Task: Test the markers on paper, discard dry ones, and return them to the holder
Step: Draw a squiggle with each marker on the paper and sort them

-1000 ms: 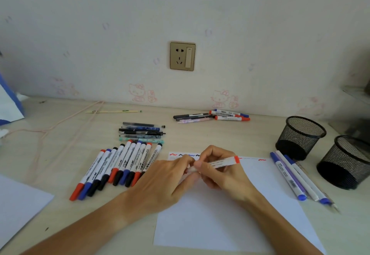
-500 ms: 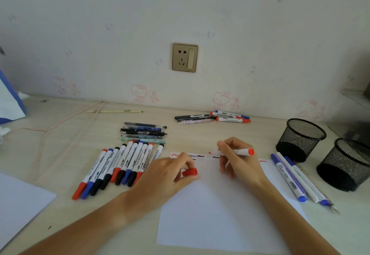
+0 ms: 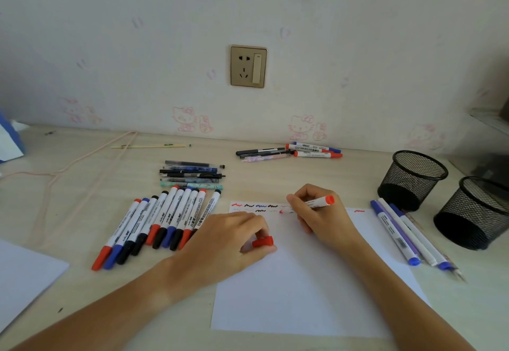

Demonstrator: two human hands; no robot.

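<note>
Pale wooden desk [image 3: 82, 213] carries a white paper [image 3: 303, 295] marked with test squiggles. On it, the right hand [image 3: 319, 218] grips an uncapped red marker [image 3: 316, 202], tip touching the sheet near the top edge. The left hand [image 3: 231, 240] rests on the paper, pinching the red cap [image 3: 263, 241]. Two mesh holders [image 3: 413, 177] stand right.

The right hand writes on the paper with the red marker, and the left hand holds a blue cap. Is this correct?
Not quite. In the head view the cap that the left hand pinches is red, not blue. The rest holds: the right hand grips the red marker with its tip on the paper.
</note>
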